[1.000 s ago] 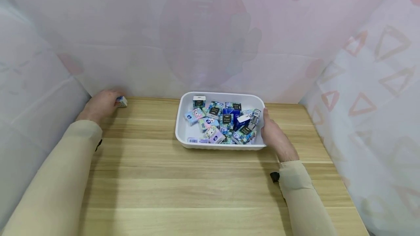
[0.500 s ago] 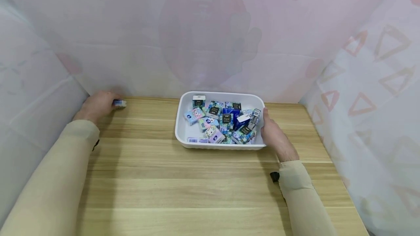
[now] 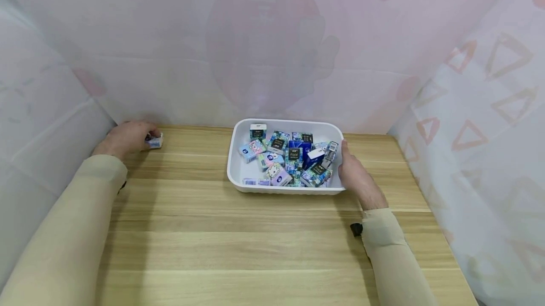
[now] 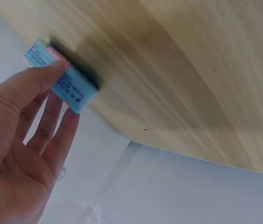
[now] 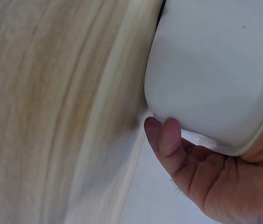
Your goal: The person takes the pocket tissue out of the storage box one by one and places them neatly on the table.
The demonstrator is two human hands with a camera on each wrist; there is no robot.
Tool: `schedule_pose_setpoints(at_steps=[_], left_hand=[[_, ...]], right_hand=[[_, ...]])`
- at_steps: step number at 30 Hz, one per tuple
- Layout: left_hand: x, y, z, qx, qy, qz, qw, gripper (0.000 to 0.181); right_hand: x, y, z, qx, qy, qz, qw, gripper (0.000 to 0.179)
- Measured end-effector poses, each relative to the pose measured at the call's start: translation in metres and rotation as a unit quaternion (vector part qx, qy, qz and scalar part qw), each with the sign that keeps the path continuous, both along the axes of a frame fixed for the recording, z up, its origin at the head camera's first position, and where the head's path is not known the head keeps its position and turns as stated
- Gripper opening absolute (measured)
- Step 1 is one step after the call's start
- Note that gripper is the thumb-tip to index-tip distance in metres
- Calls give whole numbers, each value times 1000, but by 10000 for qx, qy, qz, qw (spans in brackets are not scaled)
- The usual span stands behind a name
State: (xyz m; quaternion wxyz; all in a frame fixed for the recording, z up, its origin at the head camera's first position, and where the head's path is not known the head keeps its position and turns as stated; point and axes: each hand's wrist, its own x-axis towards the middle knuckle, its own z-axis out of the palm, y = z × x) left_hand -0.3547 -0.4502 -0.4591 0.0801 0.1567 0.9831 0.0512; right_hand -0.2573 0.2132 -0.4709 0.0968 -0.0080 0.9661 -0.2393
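At the far left corner of the table, my left hand [image 3: 127, 139] pinches a small packet of tissues [image 3: 155, 141]. In the left wrist view the thumb presses one face of this light-blue packet [image 4: 66, 81], with the fingers behind it; it is at or just above the wood. My right hand [image 3: 359, 178] grips the right end of a white plastic tub [image 3: 289, 191]. Seen from the right wrist, the fingers [image 5: 171, 135] curl against the tub's outer wall [image 5: 206, 70]. Several tissue packets [image 3: 278, 174], floral, blue and cartoon-printed, lie jumbled inside the tub.
A wood-grain table [image 3: 238, 249] carries the tub near its back edge. Pale printed cloth walls [image 3: 272, 50] stand along the back, left and right sides, close behind the tub and the left hand.
My left hand has shifted slightly left and toward me, and the packet in it has turned so another face shows. The right hand and the tub have stayed still.
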Motion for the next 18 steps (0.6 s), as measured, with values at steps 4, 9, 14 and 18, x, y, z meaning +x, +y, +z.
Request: schedule_pose_setpoints(at_steps=[4, 9, 14, 18], left_hand=[[0, 1, 1, -61, 13, -188, 9998, 42], [0, 0, -3, 4, 208, -122, 9997, 48], [-3, -4, -9, 114, 222, 112, 9996, 58], [-7, -3, -11, 92, 337, 89, 9994, 53]], right_hand=[[0, 0, 1, 3, 20, 25, 10000, 84], [1, 0, 1, 5, 6, 45, 10000, 85], [2, -1, 3, 46, 16, 29, 10000, 84], [2, -2, 3, 53, 35, 15, 10000, 85]])
